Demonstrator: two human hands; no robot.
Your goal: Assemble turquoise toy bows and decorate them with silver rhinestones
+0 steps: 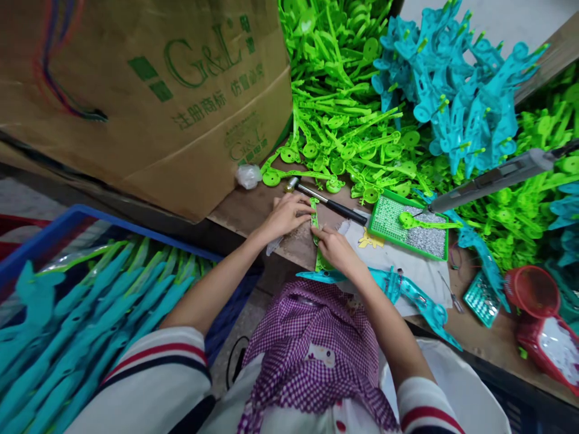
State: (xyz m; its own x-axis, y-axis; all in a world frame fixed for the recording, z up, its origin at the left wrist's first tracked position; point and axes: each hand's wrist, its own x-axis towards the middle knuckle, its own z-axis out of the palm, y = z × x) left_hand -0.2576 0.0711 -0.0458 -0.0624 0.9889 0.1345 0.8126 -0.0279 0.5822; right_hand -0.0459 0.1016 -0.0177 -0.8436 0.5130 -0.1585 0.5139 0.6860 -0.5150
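A bright green plastic part [315, 217] lies lengthwise at the table's near edge between my two hands. My left hand [288, 215] grips its upper end from the left, fingers bent over it. Lower down, my right hand [335, 248] is closed on the same part, with the index finger pressed along it. Right behind them lies a hammer [332, 205] with a black handle. Under my right forearm a long blue plastic piece [398, 286] rests on the table; my arm hides some of it.
A large cardboard box [194, 132] stands at left. Green parts [335, 102] and blue parts [470, 90] are heaped behind. A grey electric screwdriver [488, 181] hangs over a green screw tray [409, 223]. A blue crate [85, 211] holds finished-looking blue pieces. Red tubs [531, 292] stand right.
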